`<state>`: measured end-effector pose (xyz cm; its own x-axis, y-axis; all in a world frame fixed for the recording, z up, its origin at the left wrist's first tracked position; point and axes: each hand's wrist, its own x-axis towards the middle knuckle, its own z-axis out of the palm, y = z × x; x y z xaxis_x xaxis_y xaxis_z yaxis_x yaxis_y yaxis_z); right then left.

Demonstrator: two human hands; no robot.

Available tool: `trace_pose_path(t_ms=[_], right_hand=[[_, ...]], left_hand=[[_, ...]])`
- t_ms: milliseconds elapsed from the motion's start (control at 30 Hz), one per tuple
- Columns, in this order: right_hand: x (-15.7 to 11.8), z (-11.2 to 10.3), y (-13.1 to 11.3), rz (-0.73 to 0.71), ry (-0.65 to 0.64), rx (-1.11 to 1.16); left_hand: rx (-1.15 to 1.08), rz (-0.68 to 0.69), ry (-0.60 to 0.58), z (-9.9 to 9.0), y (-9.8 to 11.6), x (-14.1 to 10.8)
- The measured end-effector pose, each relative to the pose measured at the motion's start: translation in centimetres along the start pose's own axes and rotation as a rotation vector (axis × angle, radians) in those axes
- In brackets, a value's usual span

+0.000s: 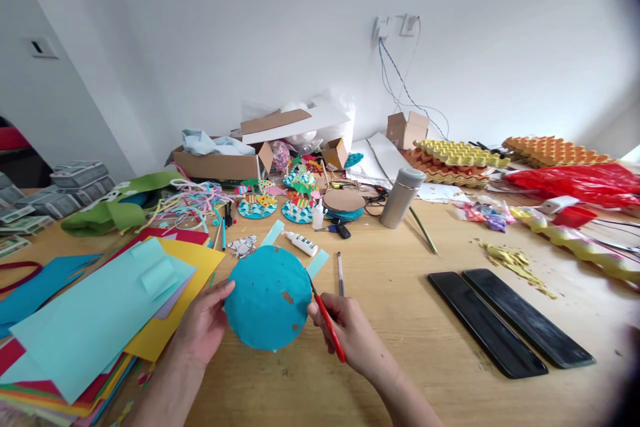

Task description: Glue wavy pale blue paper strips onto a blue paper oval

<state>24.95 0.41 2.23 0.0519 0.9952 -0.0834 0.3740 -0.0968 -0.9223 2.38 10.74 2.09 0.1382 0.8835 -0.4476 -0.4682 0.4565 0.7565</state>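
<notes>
My left hand (207,317) is closed on the left edge of a round blue disc (265,297) with a few brown patches and small holes in its face. Red-handled scissors (327,320) are gripped in my right hand (347,333), their blades by the disc's right edge. Whether the blades touch the disc I cannot tell. Just beyond the disc lie a white glue bottle (301,243) and pale green paper strips (318,263). A pen (341,273) rests past my right hand.
Coloured paper sheets (100,313) are piled at the left. A grey thermos (401,199) stands upright behind the pen. Two black phone-like slabs (487,323) lie at the right. Egg trays (460,153), a cardboard box (215,163) and small paper crafts (257,205) line the back.
</notes>
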Motion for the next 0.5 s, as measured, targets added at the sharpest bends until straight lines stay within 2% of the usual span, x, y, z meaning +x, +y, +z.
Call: trace_pose_path(t_ms=[500], right_hand=[[-0.24,-0.15,0.10,0.011,-0.064,0.025]], left_hand=[[0.015,0.001,-0.006,0.10,0.75,-0.21]])
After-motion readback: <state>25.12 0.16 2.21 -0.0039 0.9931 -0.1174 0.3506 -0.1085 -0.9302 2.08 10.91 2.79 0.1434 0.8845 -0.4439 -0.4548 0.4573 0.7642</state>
